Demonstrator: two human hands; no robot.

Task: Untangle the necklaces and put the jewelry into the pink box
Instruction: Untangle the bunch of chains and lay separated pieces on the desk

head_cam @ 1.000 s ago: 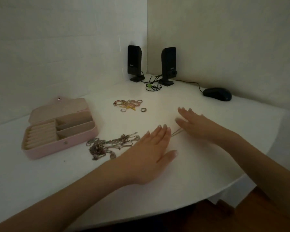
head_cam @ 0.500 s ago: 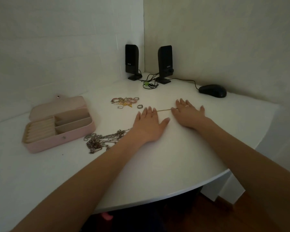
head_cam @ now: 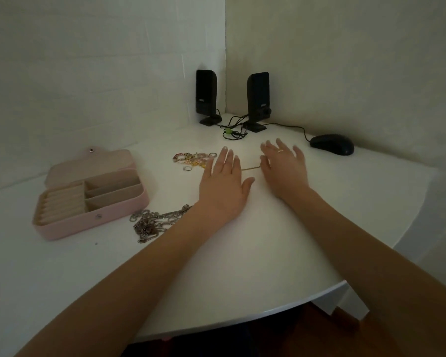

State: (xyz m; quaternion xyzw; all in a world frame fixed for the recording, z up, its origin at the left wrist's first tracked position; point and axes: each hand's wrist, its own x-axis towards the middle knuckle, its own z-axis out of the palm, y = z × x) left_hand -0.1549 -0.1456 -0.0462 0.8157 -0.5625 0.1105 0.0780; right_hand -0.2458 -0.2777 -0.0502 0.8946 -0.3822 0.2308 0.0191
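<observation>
The pink box point(head_cam: 62, 229) lies open at the left of the white table, its compartments holding nothing. A tangled heap of silver necklaces point(head_cam: 152, 222) sits just right of it. Farther back lies a small cluster of rings and colourful pieces point(head_cam: 191, 159). My left hand point(head_cam: 224, 186) is flat on the table with straight fingers, beside that cluster. A thin gold chain point(head_cam: 250, 168) stretches between my two hands. My right hand point(head_cam: 283, 168) also lies flat, fingers spread, its thumb and forefinger at the chain's right end.
Two black speakers point(head_cam: 206, 96) point(head_cam: 258, 99) stand in the far corner with a knot of cables point(head_cam: 232, 132) in front. A dark computer mouse point(head_cam: 332, 144) rests at the back right. The table's curved front edge point(head_cam: 268, 315) runs below my forearms.
Both hands slid away from me across the table, dragging the thin gold chain out of the silver heap and stretching it straight near the rings.
</observation>
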